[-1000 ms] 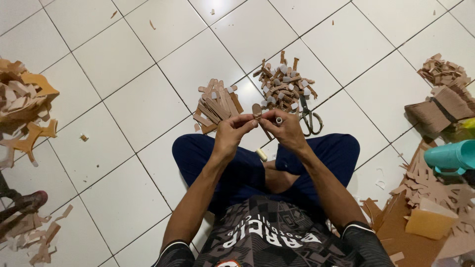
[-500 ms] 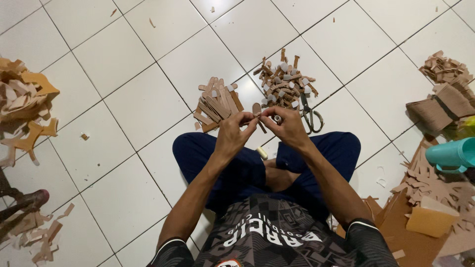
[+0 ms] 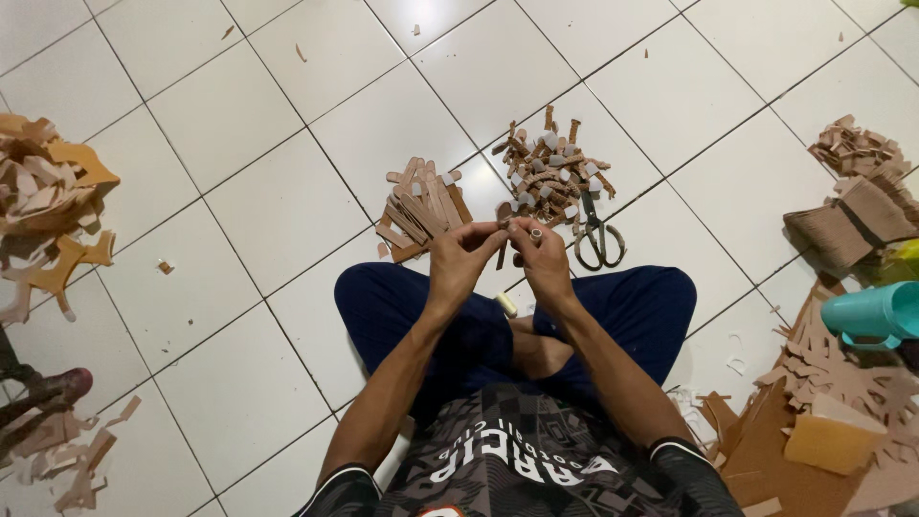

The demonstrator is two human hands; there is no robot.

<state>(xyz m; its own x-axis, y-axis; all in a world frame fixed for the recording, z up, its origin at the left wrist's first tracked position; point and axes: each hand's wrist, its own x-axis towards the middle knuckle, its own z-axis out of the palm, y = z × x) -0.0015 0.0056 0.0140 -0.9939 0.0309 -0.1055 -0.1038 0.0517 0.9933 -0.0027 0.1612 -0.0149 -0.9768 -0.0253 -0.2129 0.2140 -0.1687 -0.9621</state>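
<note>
Person sits cross-legged on white tile floor (image 3: 239, 211), dark blue trousers, dark patterned shirt at bottom edge. Small pale cylinder (image 3: 504, 304) lies on the lap between the knees.

Both hands raised together in front of the knees, fingertips meeting. Left hand (image 3: 461, 260) pinches the top end of a thin brown strip (image 3: 502, 251), fingers closed on it. Right hand (image 3: 541, 258) touches the left, fingers curled and pinched on the same strip; strip hangs down between the 2 hands, lower end free. A tiny pale bit shows at the right fingertips, too small to tell what it is.

Just beyond the hands on the floor: flat stack of brown strips (image 3: 421, 211) to the left, looser heap of brown strips with pale ends (image 3: 548, 172) to the right. Scissors (image 3: 598, 235) lie beside that heap, handles toward the person.

Right side: brown cut scraps and sheet (image 3: 814, 431), teal cup-like object (image 3: 876, 314) at the frame edge, folded brown bundle (image 3: 852, 225) and small pile of pieces (image 3: 852, 148) farther out.

Left side: heap of tan offcuts (image 3: 48, 206), more scraps (image 3: 67, 460) near the bottom corner. A few stray bits on the far tiles.
</note>
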